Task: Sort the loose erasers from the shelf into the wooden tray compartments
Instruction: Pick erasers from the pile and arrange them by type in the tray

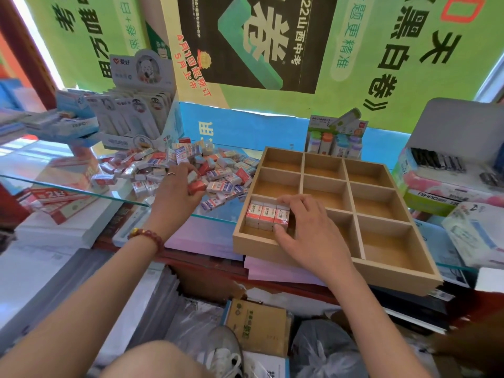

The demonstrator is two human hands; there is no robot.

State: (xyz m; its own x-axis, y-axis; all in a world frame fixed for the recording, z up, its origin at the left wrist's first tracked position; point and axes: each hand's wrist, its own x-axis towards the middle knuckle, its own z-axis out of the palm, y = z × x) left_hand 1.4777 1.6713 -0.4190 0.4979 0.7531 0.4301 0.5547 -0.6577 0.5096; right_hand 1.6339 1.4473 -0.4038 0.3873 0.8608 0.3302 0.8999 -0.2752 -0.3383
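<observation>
Left hand pinches a red block eraser; right hand clasps three wrapped erasers in wooden tray.

Stationery shop: retail display boxes of packaged stationery, exam-book posters, paper stacks under glass shelf.

Glass shelf: eraser pile, wooden tray, seemingly overhanging.
</observation>
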